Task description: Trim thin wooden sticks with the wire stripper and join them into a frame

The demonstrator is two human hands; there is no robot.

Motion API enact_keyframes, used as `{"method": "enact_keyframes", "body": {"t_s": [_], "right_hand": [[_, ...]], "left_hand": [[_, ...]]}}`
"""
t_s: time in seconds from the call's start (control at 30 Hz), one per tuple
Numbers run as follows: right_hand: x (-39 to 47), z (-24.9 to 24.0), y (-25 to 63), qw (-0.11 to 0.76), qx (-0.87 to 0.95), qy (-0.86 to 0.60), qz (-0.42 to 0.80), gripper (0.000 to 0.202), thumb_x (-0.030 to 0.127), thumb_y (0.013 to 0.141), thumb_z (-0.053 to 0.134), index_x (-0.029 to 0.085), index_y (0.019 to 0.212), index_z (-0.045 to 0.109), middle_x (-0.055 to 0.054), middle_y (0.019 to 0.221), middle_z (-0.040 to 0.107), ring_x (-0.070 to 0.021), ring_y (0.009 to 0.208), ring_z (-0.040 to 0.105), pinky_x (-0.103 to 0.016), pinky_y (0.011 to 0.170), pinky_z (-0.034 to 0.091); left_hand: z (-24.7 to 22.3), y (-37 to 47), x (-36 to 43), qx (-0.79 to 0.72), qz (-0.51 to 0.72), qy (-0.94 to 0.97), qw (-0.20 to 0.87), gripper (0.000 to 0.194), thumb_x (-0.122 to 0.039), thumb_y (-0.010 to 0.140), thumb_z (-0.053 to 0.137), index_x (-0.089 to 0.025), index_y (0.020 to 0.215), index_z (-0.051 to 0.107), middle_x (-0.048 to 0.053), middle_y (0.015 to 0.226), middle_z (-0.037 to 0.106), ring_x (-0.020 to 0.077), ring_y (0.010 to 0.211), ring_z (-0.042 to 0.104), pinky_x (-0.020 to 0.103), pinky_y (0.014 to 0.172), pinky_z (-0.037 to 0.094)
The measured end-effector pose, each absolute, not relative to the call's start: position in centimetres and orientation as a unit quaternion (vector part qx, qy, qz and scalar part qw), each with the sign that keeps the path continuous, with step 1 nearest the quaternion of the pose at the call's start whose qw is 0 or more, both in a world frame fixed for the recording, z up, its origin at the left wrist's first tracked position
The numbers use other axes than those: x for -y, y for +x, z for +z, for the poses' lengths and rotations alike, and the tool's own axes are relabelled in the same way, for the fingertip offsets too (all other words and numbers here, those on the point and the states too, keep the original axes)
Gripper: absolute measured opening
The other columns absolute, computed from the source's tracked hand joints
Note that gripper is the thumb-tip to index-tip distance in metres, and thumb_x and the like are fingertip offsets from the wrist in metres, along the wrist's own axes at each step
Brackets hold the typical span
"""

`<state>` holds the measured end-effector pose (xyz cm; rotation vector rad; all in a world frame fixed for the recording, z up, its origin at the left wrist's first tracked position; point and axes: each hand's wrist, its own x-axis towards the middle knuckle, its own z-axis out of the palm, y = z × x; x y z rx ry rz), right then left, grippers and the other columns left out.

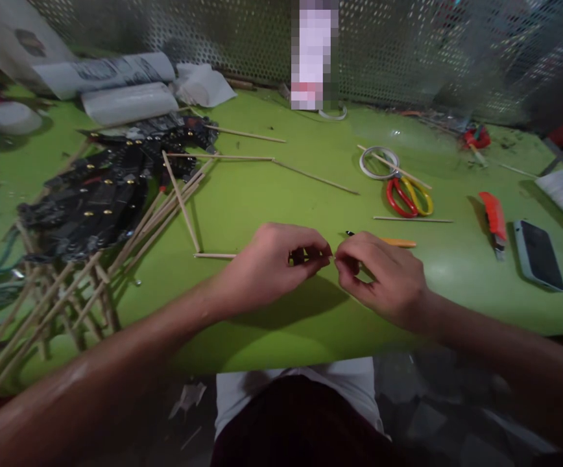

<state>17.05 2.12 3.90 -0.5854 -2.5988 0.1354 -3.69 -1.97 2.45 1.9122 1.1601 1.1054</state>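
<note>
My left hand (pixel 276 266) and my right hand (pixel 383 275) meet fingertip to fingertip above the green table. Each is closed in a pinch. Whatever lies between the fingertips is too small to make out. Just beyond the right hand, an orange pen (pixel 401 243) with a black tip is partly covered by its fingers. A thin wooden stick (pixel 216 255) reaches toward the left hand and passes out of sight behind it. Its far end touches a second stick (pixel 181 204), which slants up to a stick chain (pixel 223 157).
Black pieces with brass studs (pixel 111 188) and a pile of wooden sticks (pixel 58 305) occupy the left. Red-and-yellow scissors (pixel 408 196), a tape roll (pixel 362 163), an orange cutter (pixel 493 217) and a phone (pixel 539 255) lie right. Paper rolls (pixel 130 104) sit at the back.
</note>
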Motion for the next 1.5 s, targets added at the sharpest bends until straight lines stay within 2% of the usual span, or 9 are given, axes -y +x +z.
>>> {"method": "enact_keyframes", "body": {"t_s": [0.27, 0.37, 0.57, 0.7, 0.87, 1.03, 1.27, 1.37, 1.5], "right_hand": [[-1.9, 3.7, 16.7, 0.249, 0.943, -0.219, 0.038, 0.020, 0.007, 0.086, 0.055, 0.023, 0.097, 0.052, 0.001, 0.077, 0.058, -0.0100, 0.065, 0.053, -0.023, 0.061, 0.043], [-1.9, 3.6, 16.4, 0.249, 0.935, -0.243, 0.073, 0.017, 0.008, 0.087, 0.053, 0.024, 0.093, 0.052, 0.001, 0.077, 0.059, -0.0101, 0.064, 0.053, -0.024, 0.058, 0.042], [-2.0, 3.5, 16.1, 0.232, 0.902, -0.296, 0.213, 0.009, 0.013, 0.083, 0.057, 0.022, 0.086, 0.055, 0.003, 0.071, 0.059, -0.0092, 0.059, 0.052, -0.024, 0.056, 0.042], [-1.8, 3.6, 15.7, 0.217, 0.815, -0.368, 0.391, 0.002, 0.020, 0.083, 0.059, 0.020, 0.085, 0.058, 0.001, 0.071, 0.060, -0.0108, 0.060, 0.054, -0.025, 0.054, 0.043], [-1.7, 4.6, 14.7, 0.166, 0.666, -0.463, 0.561, 0.004, 0.015, 0.074, 0.060, 0.018, 0.074, 0.058, 0.005, 0.054, 0.051, -0.0064, 0.044, 0.041, -0.021, 0.039, 0.030], [-2.5, 5.2, 14.3, 0.114, 0.554, -0.478, 0.672, 0.012, 0.009, 0.071, 0.054, 0.017, 0.069, 0.063, 0.006, 0.047, 0.043, -0.0046, 0.038, 0.031, -0.020, 0.033, 0.018], [-3.4, 5.3, 14.6, 0.079, 0.644, -0.453, 0.612, 0.011, 0.012, 0.077, 0.061, 0.020, 0.071, 0.064, 0.005, 0.044, 0.047, -0.0063, 0.035, 0.036, -0.021, 0.032, 0.023], [-3.2, 5.4, 14.6, 0.110, 0.691, -0.428, 0.572, 0.008, 0.017, 0.079, 0.065, 0.020, 0.072, 0.062, 0.005, 0.047, 0.050, -0.0063, 0.038, 0.040, -0.021, 0.033, 0.027], [-2.9, 5.4, 14.7, 0.169, 0.718, -0.405, 0.541, 0.007, 0.016, 0.079, 0.065, 0.020, 0.076, 0.060, 0.005, 0.053, 0.053, -0.0063, 0.043, 0.045, -0.021, 0.037, 0.033]], "left_hand": [[2.6, -3.6, 2.0, -0.439, 0.416, 0.726, 0.327, 0.006, -0.011, 0.083, 0.066, -0.012, 0.080, 0.071, -0.001, 0.069, 0.069, 0.0070, 0.060, 0.058, 0.017, 0.057, 0.042], [2.5, -3.6, 2.0, -0.448, 0.416, 0.722, 0.323, 0.006, -0.010, 0.080, 0.068, -0.012, 0.077, 0.072, -0.002, 0.067, 0.070, 0.0066, 0.058, 0.058, 0.017, 0.056, 0.041], [2.6, -3.8, 2.1, -0.453, 0.416, 0.734, 0.288, 0.008, -0.007, 0.079, 0.070, -0.013, 0.073, 0.072, -0.001, 0.067, 0.071, 0.0083, 0.059, 0.060, 0.019, 0.055, 0.042], [2.1, -3.8, 2.1, -0.423, 0.417, 0.776, 0.213, 0.013, -0.008, 0.084, 0.062, -0.011, 0.076, 0.072, 0.003, 0.070, 0.071, 0.0117, 0.062, 0.063, 0.022, 0.057, 0.044], [1.4, -3.8, 2.2, -0.409, 0.356, 0.833, 0.111, 0.025, -0.009, 0.091, 0.049, -0.012, 0.082, 0.071, 0.007, 0.076, 0.072, 0.0154, 0.067, 0.066, 0.025, 0.058, 0.046], [1.3, -4.0, 2.2, -0.411, 0.308, 0.853, 0.097, 0.029, -0.010, 0.093, 0.043, -0.011, 0.084, 0.071, 0.006, 0.075, 0.070, 0.0155, 0.065, 0.065, 0.026, 0.058, 0.047], [1.3, -4.0, 2.0, -0.419, 0.308, 0.849, 0.093, 0.025, -0.012, 0.092, 0.047, -0.011, 0.083, 0.070, 0.006, 0.074, 0.069, 0.0167, 0.065, 0.065, 0.027, 0.058, 0.046], [1.2, -3.9, 2.0, -0.426, 0.315, 0.843, 0.099, 0.023, -0.013, 0.092, 0.049, -0.012, 0.079, 0.069, 0.005, 0.070, 0.068, 0.0153, 0.061, 0.062, 0.027, 0.055, 0.043], [1.5, -3.6, 2.1, -0.437, 0.386, 0.800, 0.143, 0.019, -0.014, 0.089, 0.060, -0.013, 0.072, 0.067, 0.001, 0.064, 0.067, 0.0114, 0.057, 0.058, 0.024, 0.054, 0.040]]}}
